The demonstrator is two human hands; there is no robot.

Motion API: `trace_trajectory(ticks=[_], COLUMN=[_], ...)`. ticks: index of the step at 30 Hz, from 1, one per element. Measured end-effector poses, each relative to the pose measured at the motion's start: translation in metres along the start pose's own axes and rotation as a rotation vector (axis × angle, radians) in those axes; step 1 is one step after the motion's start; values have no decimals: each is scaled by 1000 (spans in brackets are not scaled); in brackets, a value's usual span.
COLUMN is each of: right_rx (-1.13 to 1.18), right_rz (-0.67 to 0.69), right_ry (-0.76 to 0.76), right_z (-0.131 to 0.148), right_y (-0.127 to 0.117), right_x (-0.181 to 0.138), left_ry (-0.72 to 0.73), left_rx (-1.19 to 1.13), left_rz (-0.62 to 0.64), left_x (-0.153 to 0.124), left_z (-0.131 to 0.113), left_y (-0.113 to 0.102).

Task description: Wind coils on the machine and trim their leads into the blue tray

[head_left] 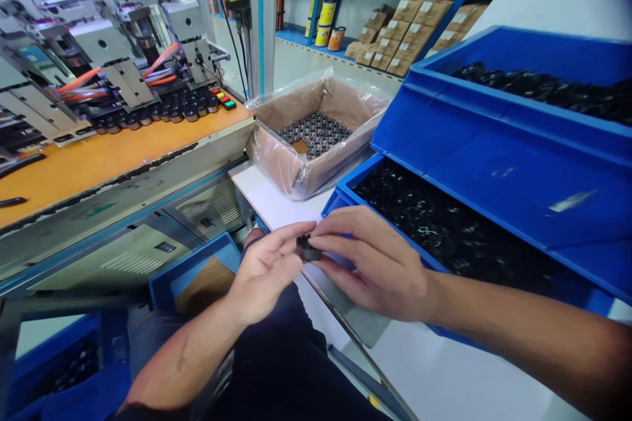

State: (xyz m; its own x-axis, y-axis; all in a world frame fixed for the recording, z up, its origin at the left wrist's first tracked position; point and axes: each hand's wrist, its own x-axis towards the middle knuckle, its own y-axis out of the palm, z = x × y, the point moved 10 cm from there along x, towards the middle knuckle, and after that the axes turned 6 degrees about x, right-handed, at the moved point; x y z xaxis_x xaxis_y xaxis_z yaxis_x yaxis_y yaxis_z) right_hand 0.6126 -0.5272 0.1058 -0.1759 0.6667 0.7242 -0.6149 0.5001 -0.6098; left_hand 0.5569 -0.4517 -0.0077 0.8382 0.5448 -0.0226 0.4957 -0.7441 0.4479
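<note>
A small round black part with a toothed upper rim (309,248) is held between my two hands above the lap, near the white table's edge. My left hand (269,270) pinches it from the left with thumb and fingers. From the right, my right hand (375,260) grips the same part with its fingertips. Its underside and much of its side are hidden by the fingers. Close behind my right hand lies a blue bin (345,194) filled with small black parts.
A second blue bin (494,118) of black parts sits above the first. A plastic-lined cardboard box (291,174) holds rows of parts. At left, a machine (128,79) stands on an orange bench (99,171) with round parts lined up. Blue bins (162,283) are low at left.
</note>
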Motion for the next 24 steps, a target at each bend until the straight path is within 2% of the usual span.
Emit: trace_trajectory(ticks=[3, 7, 9, 14, 17, 20, 24], right_rx=[19, 69, 85, 111, 95, 90, 83], right_rz=[4, -19, -30, -52, -72, -68, -29], right_ry=[-1, 28, 37, 52, 28, 23, -2], right_z=[-2, -10, -12, -16, -14, -14, -11], right_y=[1, 0, 1, 5, 4, 4, 5], right_x=[1, 3, 3, 2, 1, 0, -1], left_ry=[75, 46, 98, 515, 663, 796, 908], left_rx=[63, 26, 132, 739, 996, 1111, 1117], left_rz=[34, 71, 59, -68, -70, -47, -24], left_x=[3, 4, 2, -12, -16, -18, -23], left_z=[-8, -5, -10, -55, -72, -84, -88], left_y=[0, -1, -5, -16, -10, 3, 17])
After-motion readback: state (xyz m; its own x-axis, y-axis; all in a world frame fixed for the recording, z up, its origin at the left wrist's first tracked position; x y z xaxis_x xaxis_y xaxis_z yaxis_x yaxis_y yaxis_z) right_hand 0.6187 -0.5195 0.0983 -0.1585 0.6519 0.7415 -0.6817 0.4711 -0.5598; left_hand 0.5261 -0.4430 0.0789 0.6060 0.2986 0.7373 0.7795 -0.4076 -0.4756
